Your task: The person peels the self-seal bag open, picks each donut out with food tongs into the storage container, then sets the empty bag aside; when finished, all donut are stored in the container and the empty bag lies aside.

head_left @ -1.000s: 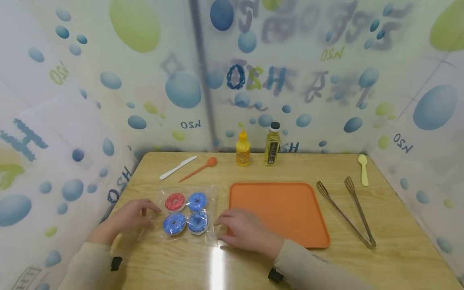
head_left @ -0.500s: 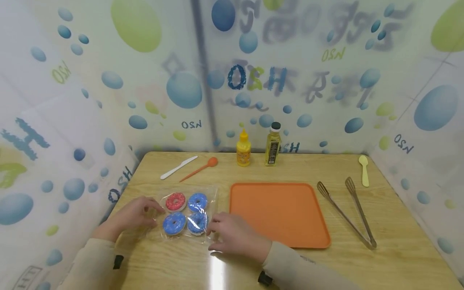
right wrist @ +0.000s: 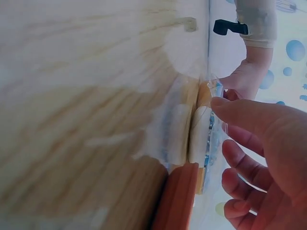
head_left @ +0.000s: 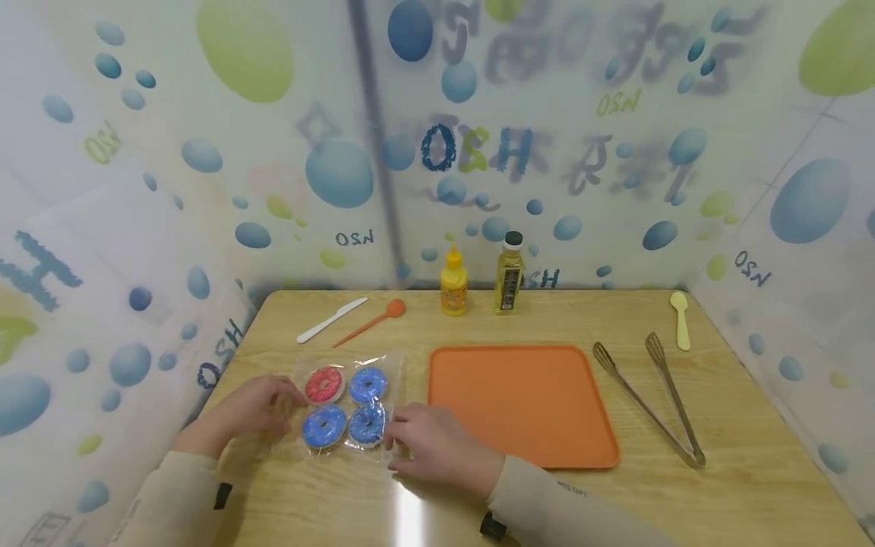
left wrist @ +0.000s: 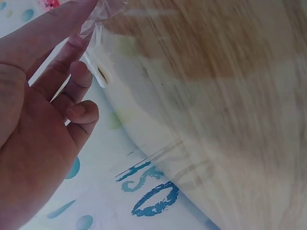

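Observation:
A clear plastic bag [head_left: 394, 366] lies flat on the wooden table, holding a red toy donut [head_left: 324, 385] and three blue ones, such as the lower left blue donut [head_left: 324, 426]. At the bag's left edge, my left hand [head_left: 247, 412] pinches the film; its fingertips meet the crinkled plastic [left wrist: 109, 7] in the left wrist view. On the other side my right hand [head_left: 440, 450] has thumb and forefinger on the bag's right edge. The right wrist view has that plastic edge [right wrist: 217, 90] between them, the other fingers loosely bent.
An orange tray [head_left: 519, 403] lies right of the bag, metal tongs [head_left: 642, 399] beyond it. Behind are a white knife [head_left: 333, 320], an orange spoon [head_left: 393, 308], a yellow squeeze bottle [head_left: 454, 285], an oil bottle [head_left: 509, 275] and a pale yellow spoon [head_left: 681, 319]. Patterned walls enclose the table.
My right hand has moved left, off the tray's edge, to the bag's right edge. My left hand has shifted slightly right against the bag. The bag and donuts stay about in place.

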`<control>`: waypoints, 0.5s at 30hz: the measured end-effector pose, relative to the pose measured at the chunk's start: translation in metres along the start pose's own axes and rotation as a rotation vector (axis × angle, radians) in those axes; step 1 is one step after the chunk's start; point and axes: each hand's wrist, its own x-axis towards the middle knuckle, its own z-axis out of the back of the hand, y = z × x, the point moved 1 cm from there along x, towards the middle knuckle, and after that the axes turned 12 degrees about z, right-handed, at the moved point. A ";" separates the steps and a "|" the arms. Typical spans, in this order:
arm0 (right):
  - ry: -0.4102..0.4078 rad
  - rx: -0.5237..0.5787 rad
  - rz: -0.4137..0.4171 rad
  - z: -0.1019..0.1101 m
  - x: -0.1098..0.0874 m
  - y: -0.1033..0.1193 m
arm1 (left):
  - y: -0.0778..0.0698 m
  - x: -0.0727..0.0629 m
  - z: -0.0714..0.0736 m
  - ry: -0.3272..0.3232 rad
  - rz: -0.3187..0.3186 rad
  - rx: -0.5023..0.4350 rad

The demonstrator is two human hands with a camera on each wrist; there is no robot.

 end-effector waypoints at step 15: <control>0.025 0.046 -0.026 0.003 0.000 0.000 | 0.001 0.000 -0.002 -0.032 -0.047 0.004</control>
